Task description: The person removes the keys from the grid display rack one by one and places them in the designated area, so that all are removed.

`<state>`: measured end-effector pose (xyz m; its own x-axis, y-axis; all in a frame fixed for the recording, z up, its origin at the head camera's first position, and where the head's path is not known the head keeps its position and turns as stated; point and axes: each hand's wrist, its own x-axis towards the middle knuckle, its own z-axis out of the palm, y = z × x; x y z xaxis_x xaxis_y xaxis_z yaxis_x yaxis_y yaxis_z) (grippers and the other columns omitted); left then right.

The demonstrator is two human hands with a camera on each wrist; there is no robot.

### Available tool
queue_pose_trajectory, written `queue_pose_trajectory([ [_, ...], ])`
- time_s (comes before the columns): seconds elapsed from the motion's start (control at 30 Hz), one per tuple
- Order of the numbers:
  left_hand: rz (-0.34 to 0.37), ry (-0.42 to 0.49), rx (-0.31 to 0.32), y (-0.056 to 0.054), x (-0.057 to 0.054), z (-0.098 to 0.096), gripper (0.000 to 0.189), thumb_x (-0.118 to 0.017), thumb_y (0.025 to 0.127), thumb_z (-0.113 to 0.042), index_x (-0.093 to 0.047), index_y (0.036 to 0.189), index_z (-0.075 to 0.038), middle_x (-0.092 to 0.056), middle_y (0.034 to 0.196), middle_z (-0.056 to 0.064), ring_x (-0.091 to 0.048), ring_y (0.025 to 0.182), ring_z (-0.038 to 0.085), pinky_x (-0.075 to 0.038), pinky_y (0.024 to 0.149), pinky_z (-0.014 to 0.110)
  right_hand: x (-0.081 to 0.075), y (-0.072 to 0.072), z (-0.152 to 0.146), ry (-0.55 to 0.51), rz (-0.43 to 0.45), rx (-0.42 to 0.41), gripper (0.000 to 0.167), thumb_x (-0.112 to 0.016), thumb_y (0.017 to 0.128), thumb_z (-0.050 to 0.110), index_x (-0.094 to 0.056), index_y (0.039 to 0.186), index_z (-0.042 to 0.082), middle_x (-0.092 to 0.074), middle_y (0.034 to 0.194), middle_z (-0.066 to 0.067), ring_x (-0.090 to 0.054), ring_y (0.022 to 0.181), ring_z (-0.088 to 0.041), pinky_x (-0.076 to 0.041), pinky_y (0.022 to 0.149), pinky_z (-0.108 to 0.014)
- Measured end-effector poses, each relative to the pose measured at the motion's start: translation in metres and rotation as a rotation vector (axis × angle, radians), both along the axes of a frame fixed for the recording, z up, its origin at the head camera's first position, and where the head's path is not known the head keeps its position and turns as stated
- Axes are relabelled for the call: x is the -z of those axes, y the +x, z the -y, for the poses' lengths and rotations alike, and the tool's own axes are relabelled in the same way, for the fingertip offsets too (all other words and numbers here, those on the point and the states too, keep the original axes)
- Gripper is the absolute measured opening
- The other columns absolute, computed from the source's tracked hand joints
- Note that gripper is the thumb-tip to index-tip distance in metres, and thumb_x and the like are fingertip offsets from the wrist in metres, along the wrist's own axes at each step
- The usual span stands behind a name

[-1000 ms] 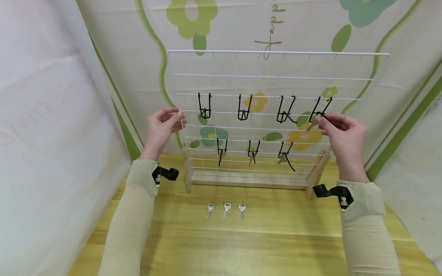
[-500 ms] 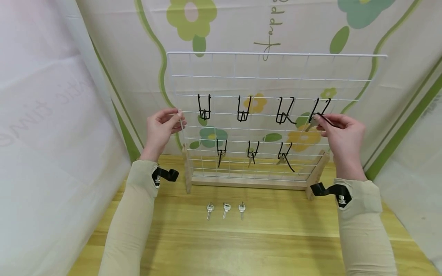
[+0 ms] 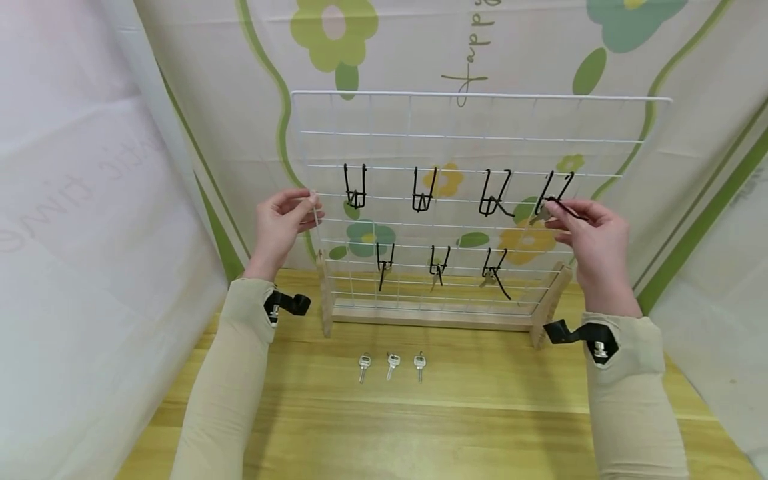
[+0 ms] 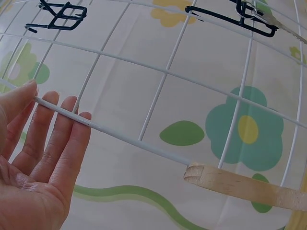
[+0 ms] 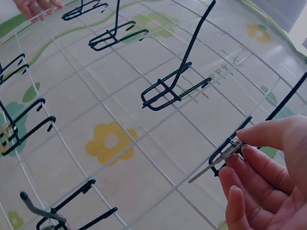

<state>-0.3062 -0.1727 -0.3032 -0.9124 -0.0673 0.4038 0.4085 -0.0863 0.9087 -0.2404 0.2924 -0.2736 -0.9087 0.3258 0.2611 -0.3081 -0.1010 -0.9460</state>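
Observation:
A white wire grid rack [image 3: 453, 95] stands upright in wooden feet. On its left side wire, my left hand [image 3: 281, 217] holds the frame between thumb and fingers; the left wrist view shows the fingers [image 4: 64, 139] behind the wire. My right hand [image 3: 600, 233] pinches a silver key [image 5: 207, 169] by its head and ring, at the rightmost black hook [image 3: 545, 190] of the upper row. The key's blade points down and left. That hook's prong [image 5: 288, 96] passes beside the right thumb, and the fingers partly cover the hook's base.
Three keys [image 3: 393, 363] lie in a row on the wooden table [image 3: 420, 427] before the rack. Other upper hooks [image 3: 423, 190] carry no visible key. On the lower hooks [image 3: 493, 270] hang keys. A flower-patterned cloth [image 3: 510, 40] rises behind.
My right hand has shifted slightly left, with the key still pinched at the hook. The rack's upper right corner has moved slightly left in view. My left hand keeps its hold.

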Motion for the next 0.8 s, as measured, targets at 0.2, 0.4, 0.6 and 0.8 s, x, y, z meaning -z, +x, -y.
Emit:
queue_pose_trajectory([
  [0.2,0.003,0.003,-0.001,-0.001,0.001,0.001,0.026,-0.078,0.093,-0.021,-0.072,0.112,-0.003,-0.073,0.103,0.018,-0.075,0.085,0.024,-0.062,0.078,0.034,0.001,-0.001,0.0,0.018,-0.019,0.028,0.027,-0.087,0.082,0.016,-0.078,0.103,0.003,-0.074,0.094,-0.002,-0.073,0.076,-0.012,-0.059,0.062,-0.019],
  [0.4,0.004,0.002,-0.003,0.0,0.001,0.0,0.026,-0.078,0.093,-0.02,-0.072,0.112,-0.003,-0.073,0.102,0.017,-0.075,0.084,0.024,-0.062,0.078,0.034,0.0,0.006,-0.002,-0.026,-0.072,0.077,0.03,-0.086,0.083,0.01,-0.077,0.109,-0.002,-0.075,0.098,-0.007,-0.073,0.083,-0.017,-0.061,0.068,-0.023],
  [0.6,0.002,0.003,-0.005,0.0,-0.001,0.0,0.025,-0.078,0.093,-0.02,-0.072,0.112,-0.004,-0.074,0.101,0.015,-0.075,0.083,0.023,-0.062,0.077,0.033,0.0,0.025,-0.004,-0.042,-0.157,0.113,0.032,-0.084,0.083,0.004,-0.074,0.11,-0.008,-0.075,0.1,-0.012,-0.074,0.083,-0.019,-0.061,0.069,-0.026],
  [0.8,-0.001,0.01,-0.003,0.001,-0.001,-0.001,0.023,-0.078,0.094,-0.019,-0.073,0.11,-0.004,-0.074,0.099,0.014,-0.075,0.083,0.023,-0.062,0.077,0.034,-0.005,0.043,-0.008,-0.066,-0.208,0.131,0.034,-0.085,0.08,-0.002,-0.073,0.11,-0.013,-0.076,0.099,-0.014,-0.075,0.079,-0.02,-0.06,0.069,-0.029],
])
